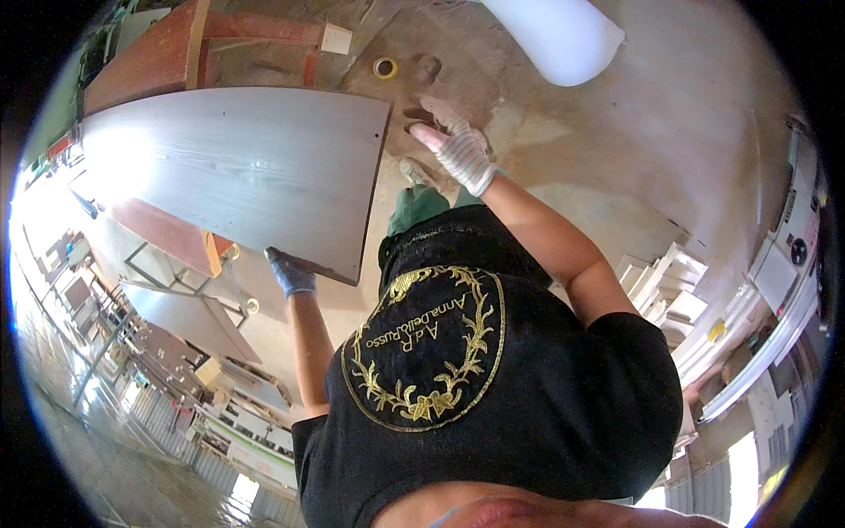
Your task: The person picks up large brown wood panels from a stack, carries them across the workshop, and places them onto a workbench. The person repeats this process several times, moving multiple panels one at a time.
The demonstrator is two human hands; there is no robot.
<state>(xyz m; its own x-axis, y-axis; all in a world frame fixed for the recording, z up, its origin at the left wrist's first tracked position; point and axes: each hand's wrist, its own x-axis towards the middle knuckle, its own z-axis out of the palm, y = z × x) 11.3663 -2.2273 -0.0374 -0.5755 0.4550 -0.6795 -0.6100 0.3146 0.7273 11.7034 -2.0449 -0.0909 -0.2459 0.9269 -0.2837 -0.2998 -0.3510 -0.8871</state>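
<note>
The left hand (pixel 289 273) (in a dark glove) grips the near corner of a big grey board (pixel 238 172). The right hand (pixel 458 150), in a striped glove, is spread open and holds nothing, past the board's right edge.

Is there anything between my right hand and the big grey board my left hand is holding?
Nothing visible. The right hand is open beside the grey board, off its right edge, with only floor in the gap. The left hand grips its lower edge.

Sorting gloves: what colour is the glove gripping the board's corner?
Dark blue-grey glove, head view, gripping the pale wood-grain board.
</note>
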